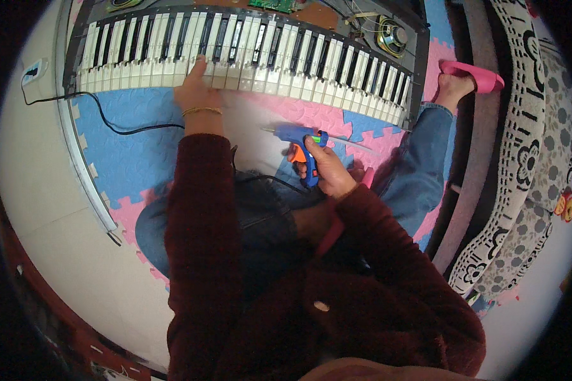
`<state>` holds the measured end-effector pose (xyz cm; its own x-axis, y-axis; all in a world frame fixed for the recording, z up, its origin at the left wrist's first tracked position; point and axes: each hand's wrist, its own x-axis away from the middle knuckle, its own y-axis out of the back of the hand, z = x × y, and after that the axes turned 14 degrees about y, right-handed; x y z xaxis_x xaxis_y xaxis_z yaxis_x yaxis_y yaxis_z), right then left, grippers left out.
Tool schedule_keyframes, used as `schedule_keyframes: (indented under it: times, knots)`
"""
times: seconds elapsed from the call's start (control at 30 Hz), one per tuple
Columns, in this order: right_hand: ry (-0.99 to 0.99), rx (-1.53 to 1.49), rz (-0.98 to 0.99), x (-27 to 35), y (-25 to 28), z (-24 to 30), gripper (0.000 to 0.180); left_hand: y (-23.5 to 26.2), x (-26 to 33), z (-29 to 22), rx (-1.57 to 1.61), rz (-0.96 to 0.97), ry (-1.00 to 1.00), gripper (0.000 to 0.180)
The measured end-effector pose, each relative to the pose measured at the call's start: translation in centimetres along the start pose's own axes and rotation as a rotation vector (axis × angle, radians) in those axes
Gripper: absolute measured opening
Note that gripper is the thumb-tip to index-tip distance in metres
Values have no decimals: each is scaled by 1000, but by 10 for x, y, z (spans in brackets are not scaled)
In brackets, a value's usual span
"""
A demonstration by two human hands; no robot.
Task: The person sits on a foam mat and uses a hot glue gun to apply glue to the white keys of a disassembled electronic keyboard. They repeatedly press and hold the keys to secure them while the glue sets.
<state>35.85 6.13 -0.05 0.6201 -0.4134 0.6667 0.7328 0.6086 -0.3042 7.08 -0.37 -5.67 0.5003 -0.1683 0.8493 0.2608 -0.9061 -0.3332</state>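
My left hand (197,90) rests on the front of the keyboard's keys (232,75), one finger stretched out along a white key and the other side of the hand smeared by motion. A thin bracelet (202,111) circles that wrist. Closed around the handle of a blue hot glue gun (292,134) with an orange trigger is my right hand (329,168). The gun's nozzle points left, just short of the keyboard's front edge. Out of its back sticks a long translucent glue stick (356,145).
A black cord (117,129) runs from a white socket (35,71) at the left, under my left arm. Behind the keys lie a green circuit board (270,5) and a speaker (391,35) with wires. Pink and blue foam mats (124,152) cover the floor. A pink slipper (473,76) is at the right.
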Motion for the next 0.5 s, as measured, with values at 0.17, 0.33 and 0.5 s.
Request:
schedule_keyframes:
  times: [0.17,0.33,0.5]
  knots:
    - [-8,33,-112,1,-2,-2,40,7,-10,6,57,173,-93,51]
    - [17,544,-157,23,11,4,31,11,-28,9,-28,74,-12,48]
    - [333,675,-123,36,27,8,19,12,-29,10,-330,-26,-135,50]
